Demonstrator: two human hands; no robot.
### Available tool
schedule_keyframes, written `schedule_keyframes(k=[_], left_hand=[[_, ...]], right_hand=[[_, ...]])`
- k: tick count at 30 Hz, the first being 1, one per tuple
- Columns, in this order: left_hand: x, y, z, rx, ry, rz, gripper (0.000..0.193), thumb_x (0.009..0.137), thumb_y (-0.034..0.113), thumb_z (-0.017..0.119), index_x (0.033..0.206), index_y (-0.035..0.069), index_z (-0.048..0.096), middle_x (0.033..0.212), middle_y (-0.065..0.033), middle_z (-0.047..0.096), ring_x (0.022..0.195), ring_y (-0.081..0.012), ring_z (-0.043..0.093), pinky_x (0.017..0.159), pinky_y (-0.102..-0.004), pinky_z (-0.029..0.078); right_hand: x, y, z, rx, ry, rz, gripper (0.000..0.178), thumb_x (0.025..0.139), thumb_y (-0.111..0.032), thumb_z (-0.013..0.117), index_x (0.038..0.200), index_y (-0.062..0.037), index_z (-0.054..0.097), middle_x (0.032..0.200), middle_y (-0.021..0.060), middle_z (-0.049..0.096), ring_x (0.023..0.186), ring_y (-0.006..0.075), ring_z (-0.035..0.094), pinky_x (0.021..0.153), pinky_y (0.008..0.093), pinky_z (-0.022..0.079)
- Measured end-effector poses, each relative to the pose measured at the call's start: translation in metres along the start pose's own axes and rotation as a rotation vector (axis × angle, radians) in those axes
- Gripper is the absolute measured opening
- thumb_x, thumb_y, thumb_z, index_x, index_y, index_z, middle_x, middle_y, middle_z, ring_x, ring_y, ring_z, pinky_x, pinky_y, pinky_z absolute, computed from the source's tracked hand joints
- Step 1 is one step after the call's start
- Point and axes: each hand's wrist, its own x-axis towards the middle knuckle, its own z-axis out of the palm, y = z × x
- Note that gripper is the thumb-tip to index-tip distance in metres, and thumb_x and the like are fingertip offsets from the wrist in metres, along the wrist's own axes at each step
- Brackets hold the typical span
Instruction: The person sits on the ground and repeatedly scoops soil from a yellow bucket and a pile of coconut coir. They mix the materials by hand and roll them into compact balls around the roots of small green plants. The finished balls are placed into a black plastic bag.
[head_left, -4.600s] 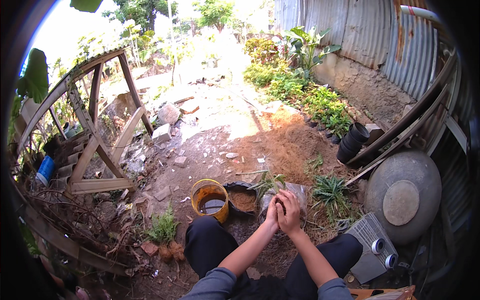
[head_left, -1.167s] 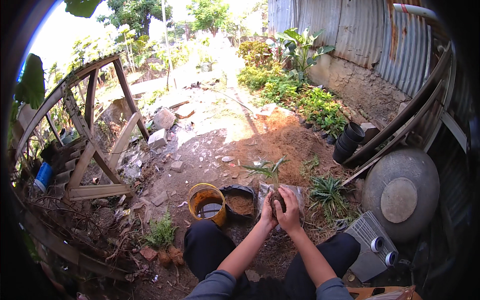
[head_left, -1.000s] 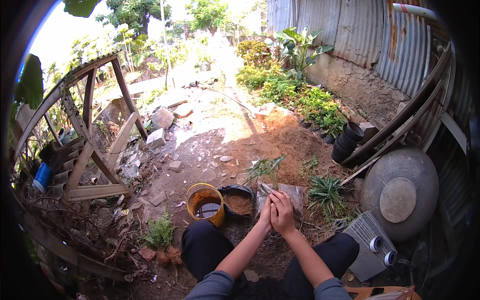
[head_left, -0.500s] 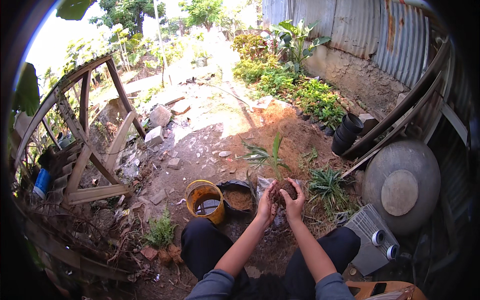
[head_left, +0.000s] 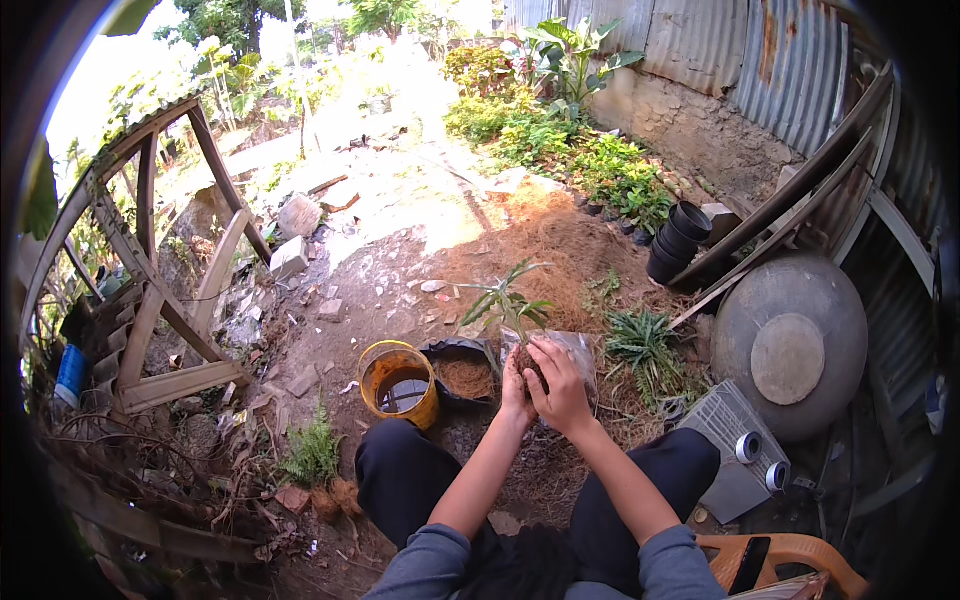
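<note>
A young green plant (head_left: 508,303) with narrow leaves stands up from between my hands, its top leaning a little left. My left hand (head_left: 515,388) cups one side of its dark root ball (head_left: 526,364). My right hand (head_left: 560,384) wraps the other side, fingers over the top, so much of the ball is hidden. Just left of my hands sits a black plant bag (head_left: 483,349) with brown fibre inside. Behind them, a clear plastic sheet (head_left: 577,349) lies on the ground.
A yellow bucket (head_left: 425,411) of dark liquid stands left of the bag. Spiky plants (head_left: 640,342), a grey wire-fronted box (head_left: 720,450) and a big round grey vessel (head_left: 835,340) are on the right. Stacked black pots (head_left: 680,243) stand farther back. Wooden frames (head_left: 190,385) lean at left.
The root ball has been turned between my hands, and the plant's leaves now point more left. My right hand has moved over the ball, closer to the left. The view has shifted slightly.
</note>
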Motion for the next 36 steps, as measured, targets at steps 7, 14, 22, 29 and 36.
schedule_keyframes(k=[7,14,22,29,36], left_hand=[[0.012,-0.01,-0.03,0.113,0.052,0.061,0.03,0.093,0.032,0.036,0.105,0.009,0.051,0.102,-0.007,0.056,0.094,-0.0183,0.055,0.082,-0.0293,0.046],[-0.016,0.009,0.031,0.255,0.286,0.029,0.043,0.094,0.034,0.031,0.124,0.004,0.041,0.126,-0.0102,0.044,0.117,-0.0208,0.042,0.099,-0.0321,0.033],[-0.019,0.003,0.031,0.422,0.287,0.11,0.05,0.093,0.037,0.036,0.13,0.004,0.036,0.129,-0.009,0.041,0.121,-0.0186,0.037,0.102,-0.0326,0.027],[-0.007,0.005,-0.007,-0.006,0.095,0.027,0.038,0.092,0.035,0.039,0.116,0.008,0.049,0.11,-0.0075,0.054,0.104,-0.02,0.051,0.093,-0.0327,0.039],[-0.011,-0.005,-0.013,0.116,0.04,0.023,0.033,0.093,0.033,0.035,0.108,0.009,0.051,0.108,-0.0076,0.054,0.104,-0.0198,0.05,0.093,-0.0315,0.039]], right_hand=[[-0.011,0.006,0.024,0.109,0.094,0.019,0.027,0.085,-0.01,0.043,0.106,0.0028,0.054,0.112,0.0188,0.052,0.109,0.0367,0.046,0.096,0.0434,0.034],[-0.013,0.01,0.02,0.196,0.18,0.227,0.033,0.079,-0.015,0.059,0.107,0.0014,0.055,0.11,0.0171,0.054,0.106,0.0318,0.05,0.093,0.0389,0.037],[-0.024,0.024,0.032,0.729,0.466,0.632,0.035,0.072,-0.009,0.069,0.104,0.0025,0.058,0.107,0.0107,0.058,0.104,0.0197,0.052,0.093,0.0325,0.037],[-0.016,-0.008,0.023,0.13,0.178,0.194,0.033,0.079,-0.019,0.059,0.106,0.0006,0.057,0.11,0.0148,0.056,0.108,0.03,0.05,0.095,0.0375,0.035],[-0.021,0.002,0.027,0.02,0.076,-0.014,0.027,0.084,-0.015,0.048,0.103,0.0012,0.059,0.11,0.016,0.056,0.108,0.033,0.049,0.097,0.042,0.033]])
